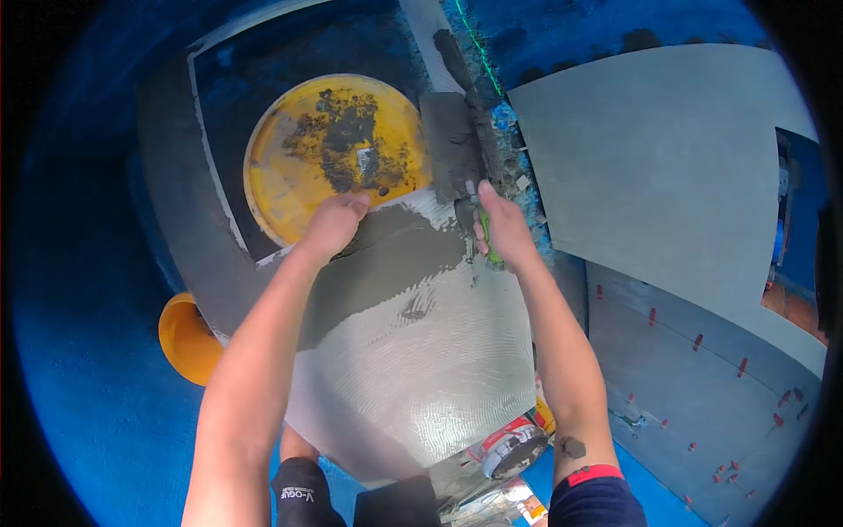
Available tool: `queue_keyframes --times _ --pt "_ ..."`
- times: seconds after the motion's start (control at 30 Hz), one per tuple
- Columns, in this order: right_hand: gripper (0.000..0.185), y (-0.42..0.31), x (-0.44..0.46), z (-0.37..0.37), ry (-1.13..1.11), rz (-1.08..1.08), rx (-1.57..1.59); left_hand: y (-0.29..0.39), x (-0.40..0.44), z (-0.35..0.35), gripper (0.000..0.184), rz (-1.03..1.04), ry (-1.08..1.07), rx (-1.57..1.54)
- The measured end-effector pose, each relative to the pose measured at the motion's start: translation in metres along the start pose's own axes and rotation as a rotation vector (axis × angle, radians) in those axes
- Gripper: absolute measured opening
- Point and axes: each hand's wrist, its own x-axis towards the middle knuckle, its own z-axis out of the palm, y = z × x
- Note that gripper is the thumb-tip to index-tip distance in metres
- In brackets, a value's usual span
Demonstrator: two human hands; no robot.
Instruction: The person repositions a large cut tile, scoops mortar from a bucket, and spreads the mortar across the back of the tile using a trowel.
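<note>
Head view: the person's right hand [507, 227] is closed around a green-handled trowel [490, 251], thumb laid forward, at the right side of a large grey panel [430, 369]. Left fingers are curled together at the panel's upper edge, near the round yellow disc; whether that left hand [334, 228] grips anything, one cannot tell. Across the panel's upper part, between both hands, lies a thick band of dark grey mortar [386, 263]; nearer the body, the surface carries fine curved ridges. Dark smears mark the yellow disc [272, 167]. An orange container [182, 338] sits low at left.
</note>
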Motion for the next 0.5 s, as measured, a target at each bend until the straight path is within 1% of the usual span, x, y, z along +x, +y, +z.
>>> queue_keyframes --times 0.1,0.23,0.33,0.4,0.5 --pt "0.057 -0.005 0.001 -0.006 -0.045 0.044 0.064 -0.002 0.002 0.000 0.047 -0.020 -0.023 0.010" --pt "0.059 -0.009 0.004 -0.005 -0.047 0.036 0.078 -0.011 0.010 0.004 0.048 -0.025 0.014 0.029" --pt "0.058 -0.015 0.010 -0.002 -0.108 0.079 0.149 -0.003 0.003 0.002 0.049 -0.036 0.015 0.035" --pt "0.056 -0.026 0.012 -0.003 -0.145 0.144 0.276 0.001 0.001 0.001 0.049 -0.039 0.000 0.032" --pt "0.057 -0.043 0.014 0.004 -0.125 0.094 0.285 0.000 0.002 0.000 0.049 -0.063 -0.009 0.032"
